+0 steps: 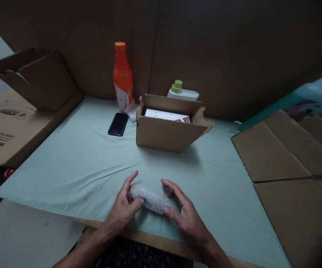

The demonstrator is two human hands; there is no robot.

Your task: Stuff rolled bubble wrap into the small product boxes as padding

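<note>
Head view, as I read it from my station:

1. Left hand [124, 206]: fingers curled round the left end of a bubble-wrap bundle [150, 199], thumb pressed on its near side; closed on it.
2. Right hand [182, 212]: fingers arched over the right end of the same bundle, fingertips touching the wrap, thumb beneath it; a loose grasp, half closed.
3. Bubble-wrap bundle: a small roll lying crosswise between both hands, resting on the pale green cloth [79, 163] near the table's front edge. I cannot tell what is inside it.
4. Open cardboard box [168, 132]: behind the hands, well apart from them, flaps up, something white inside.
5. Black phone [118, 124]: flat on the cloth, just left of the box.
6. Orange bottle [122, 78]: upright behind the phone, against the cardboard wall.
7. White bottle with green cap [182, 91]: directly behind the box.
8. Flattened cardboard [284, 149]: lying on the right.
9. Folded cardboard box [38, 80]: back left corner.
</note>
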